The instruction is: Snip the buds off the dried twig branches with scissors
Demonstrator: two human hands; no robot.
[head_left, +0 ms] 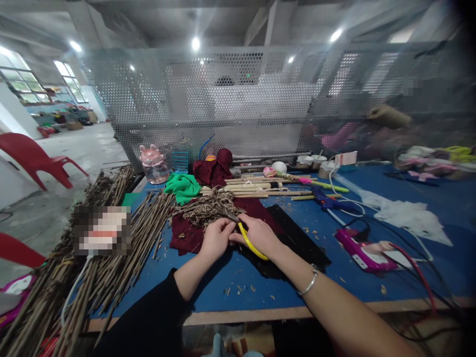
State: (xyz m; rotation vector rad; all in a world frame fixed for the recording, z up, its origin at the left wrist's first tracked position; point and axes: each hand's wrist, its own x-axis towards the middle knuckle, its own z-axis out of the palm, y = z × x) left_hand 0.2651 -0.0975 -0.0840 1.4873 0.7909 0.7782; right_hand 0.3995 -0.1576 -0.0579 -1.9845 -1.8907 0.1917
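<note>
In the head view my right hand (pixel 262 235) is closed around yellow-handled scissors (pixel 253 244). Their metal blades point up and left, toward a heap of dried brown plant stems (pixel 208 206). Close beside it, my left hand (pixel 216 239) has its thumb and fingers pinched together; what lies between them is too small to make out. The dried stems rest on a dark red cloth (pixel 182 238), just beyond both hands. Under my right hand and to its right lies a black sheet (pixel 297 235).
Long dry stalks (pixel 130 248) cover the left of the blue table (pixel 238 292). A green cloth (pixel 183 187), a pink-lidded bottle (pixel 153 166) and bamboo sticks (pixel 253 187) stand or lie behind. To the right are a blue glue gun (pixel 325 198), cables and a magenta power strip (pixel 362 250).
</note>
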